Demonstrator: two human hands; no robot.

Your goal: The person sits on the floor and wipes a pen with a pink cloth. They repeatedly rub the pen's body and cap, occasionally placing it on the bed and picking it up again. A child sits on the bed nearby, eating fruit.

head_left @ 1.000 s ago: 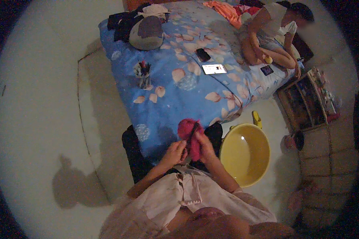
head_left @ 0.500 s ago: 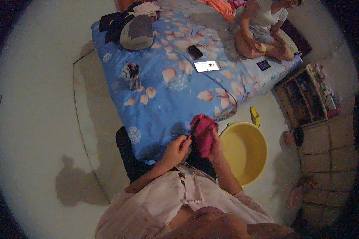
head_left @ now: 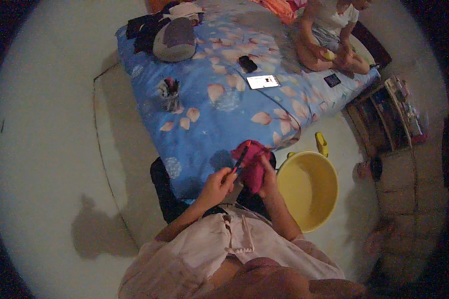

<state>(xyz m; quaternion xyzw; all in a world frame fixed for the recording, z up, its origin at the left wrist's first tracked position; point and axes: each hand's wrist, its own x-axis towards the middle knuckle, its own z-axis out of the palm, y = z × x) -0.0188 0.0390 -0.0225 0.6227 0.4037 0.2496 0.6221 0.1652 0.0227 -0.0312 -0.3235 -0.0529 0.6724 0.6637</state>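
Observation:
My left hand (head_left: pixel 218 187) is closed around a slim dark stick with red ends (head_left: pixel 241 158), possibly a pen; its exact kind is too small to make out. It points up and away from me, its far end against a crimson cloth (head_left: pixel 254 174). Bunched in my right hand (head_left: pixel 269 180), the cloth hangs down a little below the fingers. Both hands are in front of my lap, by the near edge of the bed. On the blue flowered bedspread (head_left: pixel 194 144) stands a clear holder (head_left: pixel 170 103) with several slim items in it.
A yellow tub (head_left: pixel 309 192) stands on the floor to my right, with a yellow slipper (head_left: pixel 322 144) behind it. On the bed lie a lit phone (head_left: pixel 263 81), a black object (head_left: pixel 247 64) and a grey-white rounded bag (head_left: pixel 174 42). Another person (head_left: pixel 329 40) sits at the far right.
The stick and cloth have shifted slightly in my hands, and the stick's far end now shows more clearly against the cloth. The whole view has moved a little.

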